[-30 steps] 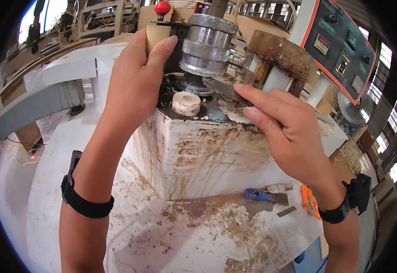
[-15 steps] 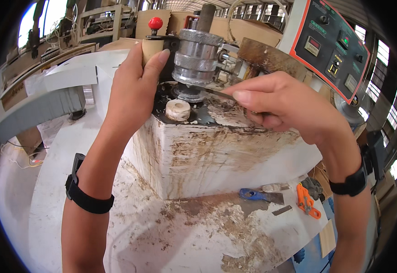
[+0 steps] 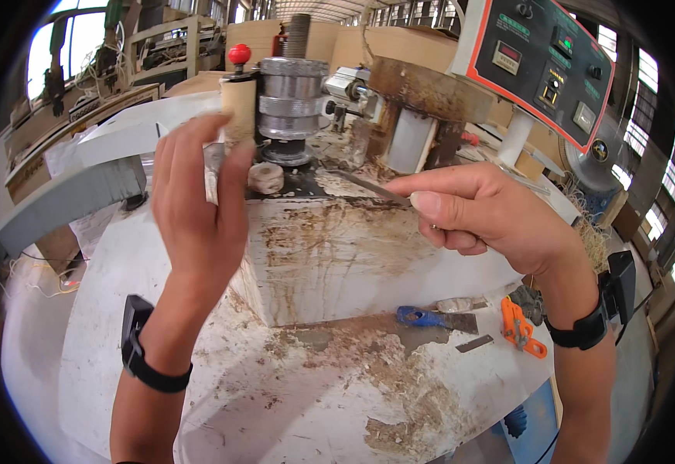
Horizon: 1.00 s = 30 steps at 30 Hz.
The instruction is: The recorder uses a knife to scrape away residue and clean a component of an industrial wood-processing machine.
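My left hand (image 3: 198, 201) is off the cream-coloured roller (image 3: 238, 104) with the red ball knob (image 3: 239, 53), thumb and fingers apart and empty. It is slightly blurred. In my right hand (image 3: 480, 213), thumb and bent fingers pinch a thin dark metal blade (image 3: 368, 185); its tip points left over the dirty dark machine top. Beyond the tip stands a knurled steel cylinder (image 3: 292, 100) on a round base, with a threaded rod rising behind it. A whitish round ring-shaped piece (image 3: 266, 178) sits at the machine top's front left corner, close to my left hand.
The glue-stained white machine block (image 3: 329, 263) stands in front of me. On the white surface below lie a blue-handled scraper (image 3: 430, 317), a small metal strip (image 3: 474, 343) and an orange cutter (image 3: 519, 329). A control panel (image 3: 538, 69) rises at right; a rusty round pot (image 3: 430, 89) stands behind.
My left hand has let go of the cream roller and drawn back toward me. The blade in my right hand has come away from the base of the steel cylinder. The view has shifted.
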{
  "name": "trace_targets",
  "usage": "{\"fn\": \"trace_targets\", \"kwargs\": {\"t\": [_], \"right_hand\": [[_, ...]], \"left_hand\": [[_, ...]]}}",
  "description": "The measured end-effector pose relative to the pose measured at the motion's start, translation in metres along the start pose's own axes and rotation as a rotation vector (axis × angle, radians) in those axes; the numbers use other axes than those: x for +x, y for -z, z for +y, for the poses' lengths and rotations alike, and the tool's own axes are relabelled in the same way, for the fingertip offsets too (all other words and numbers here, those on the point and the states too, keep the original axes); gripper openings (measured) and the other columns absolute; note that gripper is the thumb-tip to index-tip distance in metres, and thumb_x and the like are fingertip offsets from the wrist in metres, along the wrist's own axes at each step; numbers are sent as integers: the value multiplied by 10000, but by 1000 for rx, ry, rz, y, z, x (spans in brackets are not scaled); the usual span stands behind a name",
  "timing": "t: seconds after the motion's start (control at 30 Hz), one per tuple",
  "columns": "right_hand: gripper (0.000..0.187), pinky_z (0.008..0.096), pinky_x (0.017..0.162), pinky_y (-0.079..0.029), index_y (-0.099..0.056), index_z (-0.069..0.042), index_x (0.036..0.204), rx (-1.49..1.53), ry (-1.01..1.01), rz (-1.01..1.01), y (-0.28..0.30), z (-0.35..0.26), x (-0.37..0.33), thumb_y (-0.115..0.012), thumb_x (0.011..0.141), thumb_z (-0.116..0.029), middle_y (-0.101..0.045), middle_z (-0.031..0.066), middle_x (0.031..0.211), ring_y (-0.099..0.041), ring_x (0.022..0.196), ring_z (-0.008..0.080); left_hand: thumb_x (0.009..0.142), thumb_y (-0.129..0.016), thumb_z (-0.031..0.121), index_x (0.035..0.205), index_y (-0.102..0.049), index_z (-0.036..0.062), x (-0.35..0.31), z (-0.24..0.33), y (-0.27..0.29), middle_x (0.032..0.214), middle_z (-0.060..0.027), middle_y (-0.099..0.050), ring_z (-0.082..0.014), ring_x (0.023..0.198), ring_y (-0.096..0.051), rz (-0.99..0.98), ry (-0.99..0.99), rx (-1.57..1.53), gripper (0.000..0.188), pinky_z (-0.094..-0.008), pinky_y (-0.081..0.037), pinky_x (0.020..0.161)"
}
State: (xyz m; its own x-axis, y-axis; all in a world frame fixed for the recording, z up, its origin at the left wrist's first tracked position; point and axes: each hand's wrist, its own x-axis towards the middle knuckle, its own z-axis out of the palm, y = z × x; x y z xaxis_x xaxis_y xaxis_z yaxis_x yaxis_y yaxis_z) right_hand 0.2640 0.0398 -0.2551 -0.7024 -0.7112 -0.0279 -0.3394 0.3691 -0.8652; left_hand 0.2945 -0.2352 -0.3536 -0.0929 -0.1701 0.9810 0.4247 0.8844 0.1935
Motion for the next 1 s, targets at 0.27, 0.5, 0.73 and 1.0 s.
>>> {"fn": "trace_targets", "kwargs": {"t": [0.27,0.5,0.73,1.0], "right_hand": [[403,202,544,-364,-645,-34,1295,-187,244,258,14,19,-22,-602,1001,-307,-566,-25,773,-443,611,38],[401,178,497,-303,-615,-78,1341,-32,236,452,59,31,-60,-599,1002,-291,-565,-28,767,-406,575,21],[438,172,461,-277,-580,-51,1355,1,267,651,111,54,-81,-575,1010,-320,-556,-25,750,-370,529,10],[452,167,451,-273,-566,-48,1350,131,374,903,190,88,-102,-526,1028,-363,-479,-49,788,-378,560,2]], "left_hand": [[821,-781,200,910,-670,19,8,43,-16,896,-78,-653,-274,900,-570,-181,189,399,230,-374,-455,818],[798,-770,179,846,-694,48,-1,54,-29,880,-58,-667,-280,905,-560,-43,352,400,159,-399,-427,824],[817,-722,113,850,-718,28,-8,50,-46,887,-56,-684,-252,890,-559,92,419,282,92,-372,-441,808],[824,-616,-6,947,-606,-26,-24,51,-28,954,-118,-635,-223,897,-564,186,16,-31,126,-340,-430,855]]}}
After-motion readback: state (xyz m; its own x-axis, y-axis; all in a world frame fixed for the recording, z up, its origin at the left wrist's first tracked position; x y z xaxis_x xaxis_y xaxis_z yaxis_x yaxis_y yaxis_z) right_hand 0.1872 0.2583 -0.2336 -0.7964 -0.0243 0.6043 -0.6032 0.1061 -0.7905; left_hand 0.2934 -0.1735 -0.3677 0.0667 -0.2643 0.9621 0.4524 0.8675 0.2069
